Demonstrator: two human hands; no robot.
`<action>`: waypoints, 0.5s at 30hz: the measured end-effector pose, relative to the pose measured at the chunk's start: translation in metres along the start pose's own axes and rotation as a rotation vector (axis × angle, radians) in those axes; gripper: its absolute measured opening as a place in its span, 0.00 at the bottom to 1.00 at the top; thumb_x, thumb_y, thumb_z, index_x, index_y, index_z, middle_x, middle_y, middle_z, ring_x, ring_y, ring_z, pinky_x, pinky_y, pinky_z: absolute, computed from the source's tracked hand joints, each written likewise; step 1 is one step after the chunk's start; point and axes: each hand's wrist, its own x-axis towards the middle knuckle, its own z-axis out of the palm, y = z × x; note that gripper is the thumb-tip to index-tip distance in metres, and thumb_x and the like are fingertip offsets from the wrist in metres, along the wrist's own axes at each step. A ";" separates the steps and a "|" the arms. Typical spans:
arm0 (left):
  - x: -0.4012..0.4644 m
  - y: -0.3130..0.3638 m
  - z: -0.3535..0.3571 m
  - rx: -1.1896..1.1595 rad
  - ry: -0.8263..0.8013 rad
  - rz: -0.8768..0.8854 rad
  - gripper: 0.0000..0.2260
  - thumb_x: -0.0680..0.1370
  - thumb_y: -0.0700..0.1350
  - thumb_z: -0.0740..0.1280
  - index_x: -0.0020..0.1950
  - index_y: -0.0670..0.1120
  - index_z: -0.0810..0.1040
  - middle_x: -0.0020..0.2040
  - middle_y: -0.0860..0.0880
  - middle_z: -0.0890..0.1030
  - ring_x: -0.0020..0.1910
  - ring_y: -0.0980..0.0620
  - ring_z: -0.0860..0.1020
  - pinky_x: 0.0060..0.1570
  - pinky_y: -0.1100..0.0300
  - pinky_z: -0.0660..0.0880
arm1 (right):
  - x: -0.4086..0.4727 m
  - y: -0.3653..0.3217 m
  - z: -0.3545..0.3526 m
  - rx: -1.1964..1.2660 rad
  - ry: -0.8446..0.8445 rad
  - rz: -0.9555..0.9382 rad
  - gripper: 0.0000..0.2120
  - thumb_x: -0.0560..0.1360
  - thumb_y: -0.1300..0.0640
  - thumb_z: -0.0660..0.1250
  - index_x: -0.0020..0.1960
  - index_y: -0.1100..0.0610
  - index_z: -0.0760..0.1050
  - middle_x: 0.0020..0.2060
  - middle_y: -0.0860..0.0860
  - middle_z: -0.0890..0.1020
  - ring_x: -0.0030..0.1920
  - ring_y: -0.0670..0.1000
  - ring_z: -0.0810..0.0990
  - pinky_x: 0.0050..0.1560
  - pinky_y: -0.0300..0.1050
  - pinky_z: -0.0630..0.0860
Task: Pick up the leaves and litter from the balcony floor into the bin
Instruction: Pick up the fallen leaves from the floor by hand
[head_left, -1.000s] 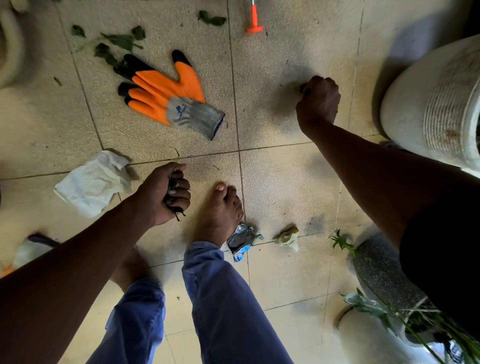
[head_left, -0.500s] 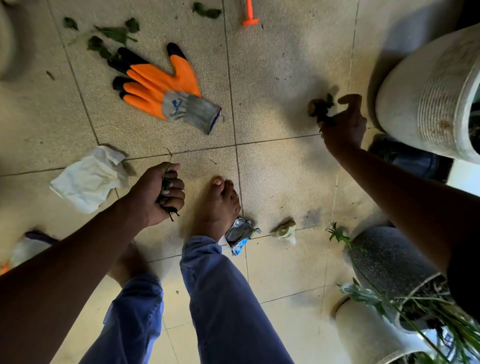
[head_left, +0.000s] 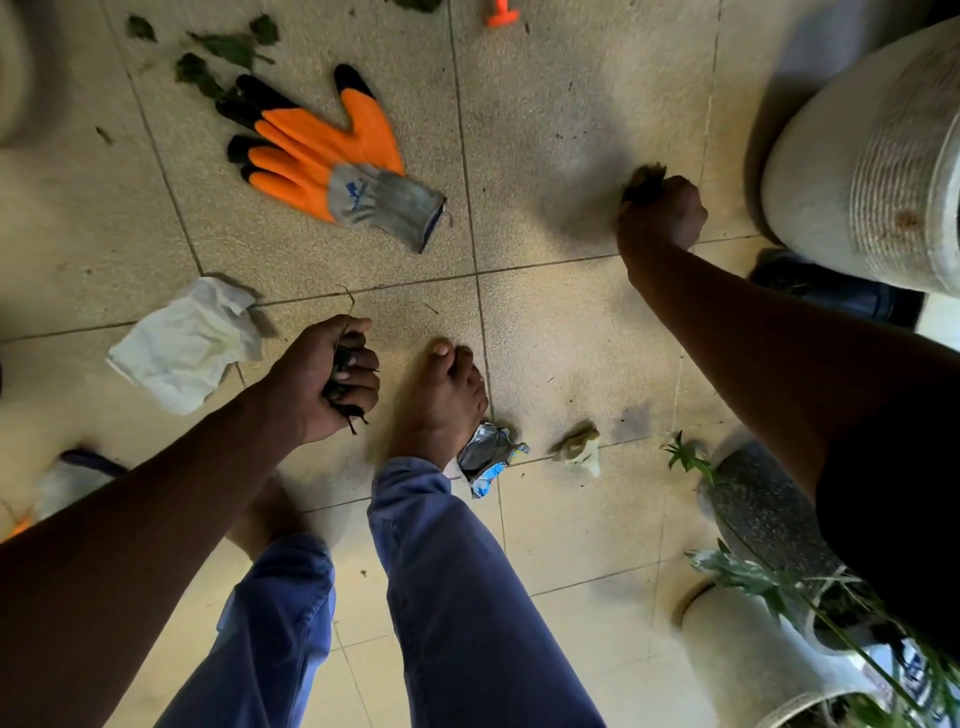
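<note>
Both hands were mid-collection: the left hand (head_left: 327, 382) clenched dark leaves (head_left: 343, 364), the right hand (head_left: 662, 213) gripped seemingly a brown clump (head_left: 643, 183). Next, probably binning them.

Probably a home balcony: tiled floor (head_left: 545, 104), potted plants (head_left: 769, 582).

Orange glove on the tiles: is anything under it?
A dark green leaf runs up to the orange glove at its black fingertips and seems to slip beneath them. Whatever else lies under the glove is covered and cannot be seen.
</note>
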 end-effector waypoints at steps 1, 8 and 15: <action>-0.001 0.000 0.000 0.001 0.000 0.001 0.19 0.80 0.49 0.63 0.32 0.53 0.60 0.27 0.55 0.59 0.20 0.58 0.56 0.19 0.66 0.50 | 0.000 -0.003 -0.002 -0.028 0.003 -0.005 0.14 0.82 0.47 0.63 0.52 0.56 0.81 0.44 0.48 0.82 0.44 0.45 0.79 0.41 0.36 0.74; -0.011 -0.006 -0.001 -0.023 -0.007 0.010 0.19 0.80 0.48 0.63 0.31 0.52 0.60 0.27 0.55 0.59 0.20 0.58 0.56 0.18 0.67 0.52 | -0.027 -0.018 -0.001 0.167 -0.155 0.030 0.06 0.73 0.50 0.78 0.41 0.51 0.83 0.35 0.47 0.85 0.34 0.48 0.85 0.39 0.47 0.85; -0.063 0.006 0.027 -0.174 -0.101 0.106 0.19 0.82 0.48 0.61 0.32 0.52 0.61 0.27 0.55 0.61 0.20 0.58 0.59 0.18 0.66 0.54 | -0.197 -0.086 -0.061 0.678 -0.781 -0.053 0.06 0.70 0.75 0.73 0.46 0.68 0.81 0.32 0.55 0.85 0.31 0.52 0.83 0.33 0.47 0.81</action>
